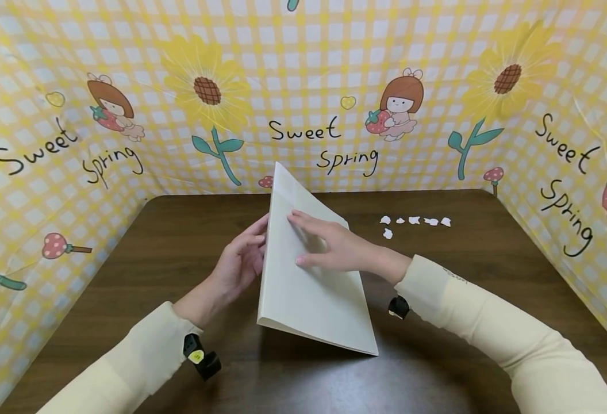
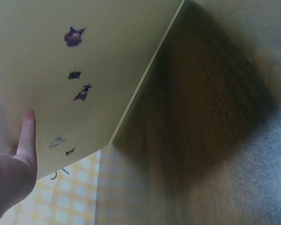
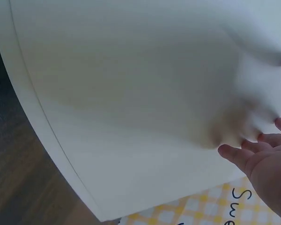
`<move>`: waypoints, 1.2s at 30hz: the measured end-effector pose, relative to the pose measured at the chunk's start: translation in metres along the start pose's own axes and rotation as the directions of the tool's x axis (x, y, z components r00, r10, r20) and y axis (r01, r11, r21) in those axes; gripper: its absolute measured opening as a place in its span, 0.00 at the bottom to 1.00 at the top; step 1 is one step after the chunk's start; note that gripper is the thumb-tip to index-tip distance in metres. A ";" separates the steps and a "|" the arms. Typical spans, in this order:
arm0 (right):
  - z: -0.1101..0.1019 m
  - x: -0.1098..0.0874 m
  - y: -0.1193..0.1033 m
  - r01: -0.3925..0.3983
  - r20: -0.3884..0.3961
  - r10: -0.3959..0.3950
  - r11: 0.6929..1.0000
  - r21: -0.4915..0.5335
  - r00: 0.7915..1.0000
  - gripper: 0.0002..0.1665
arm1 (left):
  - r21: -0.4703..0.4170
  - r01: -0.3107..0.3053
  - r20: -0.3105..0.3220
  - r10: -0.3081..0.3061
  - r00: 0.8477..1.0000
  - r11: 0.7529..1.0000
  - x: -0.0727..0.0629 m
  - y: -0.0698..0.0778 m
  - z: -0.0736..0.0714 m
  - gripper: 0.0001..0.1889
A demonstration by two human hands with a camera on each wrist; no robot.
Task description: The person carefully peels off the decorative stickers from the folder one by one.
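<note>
A cream-coloured book [image 1: 316,299] stands tilted on edge above the table, its spine side toward the left. My left hand [image 1: 237,261] is at its left face, partly hidden behind it, with one finger stretched along the surface. That face carries several small dark purple stickers [image 2: 74,37] in the left wrist view. On the opposite, plain face, my right hand [image 1: 337,247] lies with spread fingers touching or very near the surface. In the right wrist view its fingers [image 3: 232,152] look relaxed, and nothing is pinched between them.
Several small white paper cut-outs [image 1: 414,220] lie toward the back right of the dark wooden table [image 1: 179,230]. A yellow checked cloth [image 1: 303,75] with printed flowers and figures encloses the back and sides. Dark wrist cameras [image 1: 200,356] sit on both wrists.
</note>
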State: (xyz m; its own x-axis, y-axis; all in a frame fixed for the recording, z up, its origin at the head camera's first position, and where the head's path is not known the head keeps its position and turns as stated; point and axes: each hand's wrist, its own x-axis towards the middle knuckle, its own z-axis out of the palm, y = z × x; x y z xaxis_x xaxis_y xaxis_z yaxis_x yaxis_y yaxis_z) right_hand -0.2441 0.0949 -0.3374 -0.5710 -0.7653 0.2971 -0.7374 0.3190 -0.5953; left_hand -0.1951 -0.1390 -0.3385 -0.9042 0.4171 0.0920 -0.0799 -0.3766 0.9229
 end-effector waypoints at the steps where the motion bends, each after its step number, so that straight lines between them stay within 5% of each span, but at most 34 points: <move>1: -0.002 0.000 -0.001 -0.003 -0.006 0.003 1.000 0.022 1.000 0.47 | 0.001 -0.009 0.017 0.009 1.000 1.000 0.001 0.000 0.000 0.34; 9: -0.012 -0.002 -0.005 0.007 -0.058 0.000 0.993 0.120 0.998 0.48 | 0.063 -0.067 0.123 0.059 0.991 0.996 0.007 -0.001 0.004 0.36; 21: -0.026 -0.008 -0.005 0.026 -0.110 -0.001 0.974 0.224 0.994 0.46 | 0.056 -0.140 0.187 0.127 0.974 0.989 0.018 -0.003 0.016 0.36; 36: -0.045 -0.010 -0.021 0.003 -0.141 0.077 0.867 0.498 0.987 0.52 | 0.112 -0.229 0.177 0.208 0.962 0.967 0.036 -0.004 0.035 0.46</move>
State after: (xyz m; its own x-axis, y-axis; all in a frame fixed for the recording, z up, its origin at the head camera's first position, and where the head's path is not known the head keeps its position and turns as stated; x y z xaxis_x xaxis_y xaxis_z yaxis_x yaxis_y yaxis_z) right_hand -0.2388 0.1210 -0.2940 -0.6711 -0.6522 0.3525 -0.4620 -0.0040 -0.8869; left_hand -0.2124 -0.0938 -0.3253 -0.8120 0.4698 0.3463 0.1768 -0.3674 0.9131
